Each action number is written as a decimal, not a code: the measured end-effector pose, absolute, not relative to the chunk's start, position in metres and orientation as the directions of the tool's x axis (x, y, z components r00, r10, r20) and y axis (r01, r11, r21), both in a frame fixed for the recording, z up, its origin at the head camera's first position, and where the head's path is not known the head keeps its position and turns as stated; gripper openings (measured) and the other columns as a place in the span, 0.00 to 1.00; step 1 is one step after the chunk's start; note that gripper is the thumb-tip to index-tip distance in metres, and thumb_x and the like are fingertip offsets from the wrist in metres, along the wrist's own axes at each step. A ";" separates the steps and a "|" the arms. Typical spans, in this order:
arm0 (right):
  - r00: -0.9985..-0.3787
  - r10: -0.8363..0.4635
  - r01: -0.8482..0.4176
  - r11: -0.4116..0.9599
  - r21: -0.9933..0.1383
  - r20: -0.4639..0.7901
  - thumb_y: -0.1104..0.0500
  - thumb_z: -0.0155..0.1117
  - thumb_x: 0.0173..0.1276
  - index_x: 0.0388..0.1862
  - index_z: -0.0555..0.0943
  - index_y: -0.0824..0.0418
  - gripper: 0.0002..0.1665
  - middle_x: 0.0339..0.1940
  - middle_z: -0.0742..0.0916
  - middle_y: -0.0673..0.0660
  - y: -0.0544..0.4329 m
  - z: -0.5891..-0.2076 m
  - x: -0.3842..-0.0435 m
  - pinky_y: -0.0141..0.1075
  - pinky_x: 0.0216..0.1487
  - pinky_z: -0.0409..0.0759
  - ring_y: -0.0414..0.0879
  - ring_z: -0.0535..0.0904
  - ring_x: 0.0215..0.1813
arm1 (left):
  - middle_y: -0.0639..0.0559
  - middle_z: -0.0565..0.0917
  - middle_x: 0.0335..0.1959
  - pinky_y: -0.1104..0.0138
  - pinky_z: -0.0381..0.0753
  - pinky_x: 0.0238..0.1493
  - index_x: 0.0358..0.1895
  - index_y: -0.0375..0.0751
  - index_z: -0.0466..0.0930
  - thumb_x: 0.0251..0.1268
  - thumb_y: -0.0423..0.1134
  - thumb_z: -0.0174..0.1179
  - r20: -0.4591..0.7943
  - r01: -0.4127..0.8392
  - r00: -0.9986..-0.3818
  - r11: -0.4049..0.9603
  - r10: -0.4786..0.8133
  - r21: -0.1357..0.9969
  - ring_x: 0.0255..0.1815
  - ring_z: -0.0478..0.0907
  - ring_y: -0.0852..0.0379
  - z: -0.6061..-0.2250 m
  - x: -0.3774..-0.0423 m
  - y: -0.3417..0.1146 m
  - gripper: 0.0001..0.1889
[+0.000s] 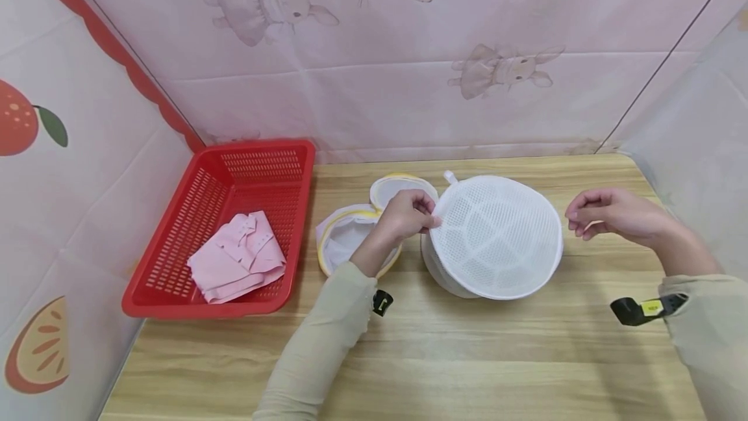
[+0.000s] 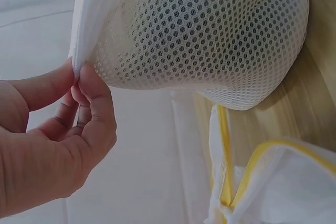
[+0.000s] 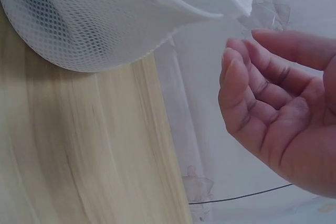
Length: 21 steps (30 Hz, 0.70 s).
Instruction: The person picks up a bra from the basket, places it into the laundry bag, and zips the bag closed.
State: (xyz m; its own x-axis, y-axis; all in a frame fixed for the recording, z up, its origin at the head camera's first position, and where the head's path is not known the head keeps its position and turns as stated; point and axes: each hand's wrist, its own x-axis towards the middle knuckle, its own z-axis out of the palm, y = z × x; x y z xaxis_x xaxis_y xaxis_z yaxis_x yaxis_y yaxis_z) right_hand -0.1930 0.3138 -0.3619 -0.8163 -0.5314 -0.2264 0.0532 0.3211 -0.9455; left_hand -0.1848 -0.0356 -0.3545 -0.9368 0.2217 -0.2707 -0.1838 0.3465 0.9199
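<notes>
My left hand (image 1: 407, 216) pinches the white mesh bag (image 1: 497, 239) at its left edge, thumb and forefinger on the rim. My right hand (image 1: 619, 214) hangs just beside the opposite edge, fingers loosely bent and holding nothing, a gap between fingertips and rim. The bag stands on the table (image 1: 467, 356), with wood stretching wide on my side. Leftward is tighter: the yellow-trimmed bag (image 1: 345, 242) sits near, then the red basket (image 1: 304, 213) holding pink cloth (image 1: 239, 255).
</notes>
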 end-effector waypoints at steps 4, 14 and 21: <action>-0.831 -0.517 0.040 0.310 -0.950 -0.204 0.72 0.50 0.66 0.34 0.77 0.68 0.07 0.27 0.80 0.58 0.313 -0.358 -0.195 0.38 0.31 0.80 0.47 0.78 0.30 | 0.50 0.72 0.22 0.69 0.79 0.26 0.27 0.32 0.73 0.48 0.22 0.64 -0.224 -0.116 -0.943 0.387 0.247 0.915 0.21 0.69 0.61 -0.351 -0.185 -0.037 0.08; -0.857 -0.475 -0.001 0.392 -0.920 -0.201 0.68 0.54 0.66 0.36 0.77 0.69 0.04 0.28 0.81 0.58 0.294 -0.337 -0.201 0.38 0.32 0.80 0.47 0.78 0.30 | 0.51 0.73 0.22 0.76 0.72 0.23 0.26 0.35 0.73 0.48 0.24 0.65 -0.107 0.092 -0.935 0.524 0.338 0.847 0.22 0.69 0.60 -0.346 -0.183 -0.040 0.09; -0.858 -0.472 -0.044 0.458 -0.888 -0.202 0.65 0.56 0.66 0.38 0.76 0.71 0.08 0.27 0.81 0.60 0.273 -0.318 -0.206 0.38 0.32 0.80 0.48 0.78 0.29 | 0.53 0.72 0.23 0.77 0.66 0.28 0.25 0.38 0.72 0.48 0.25 0.65 -0.032 0.232 -0.914 0.584 0.405 0.778 0.26 0.67 0.61 -0.344 -0.181 -0.039 0.10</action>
